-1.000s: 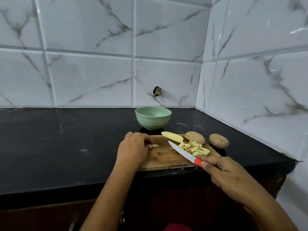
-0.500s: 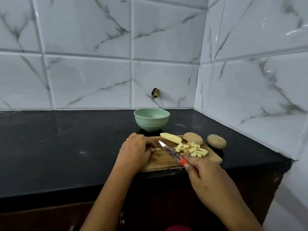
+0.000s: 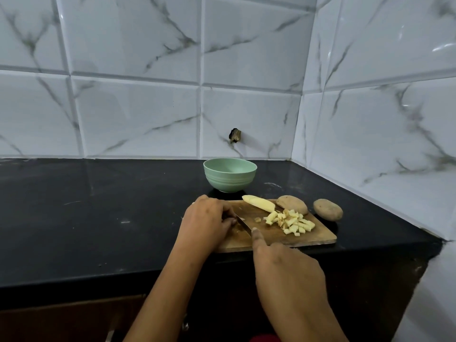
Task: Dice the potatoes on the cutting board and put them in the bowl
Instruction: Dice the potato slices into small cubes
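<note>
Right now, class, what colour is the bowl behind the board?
The bowl is pale green, ribbed outside; the head view shows it best.

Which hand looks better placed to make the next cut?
Right, I'd say. The right hand holds the knife, blade down on the cutting board; the left hand rests curled beside the blade.

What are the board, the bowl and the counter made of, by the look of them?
Board: wood, brown with visible grain, matte. Bowl: probably plastic or glazed ceramic, pale green, ridged, dull sheen. Counter: likely polished black stone, glossy with reflections.
</note>
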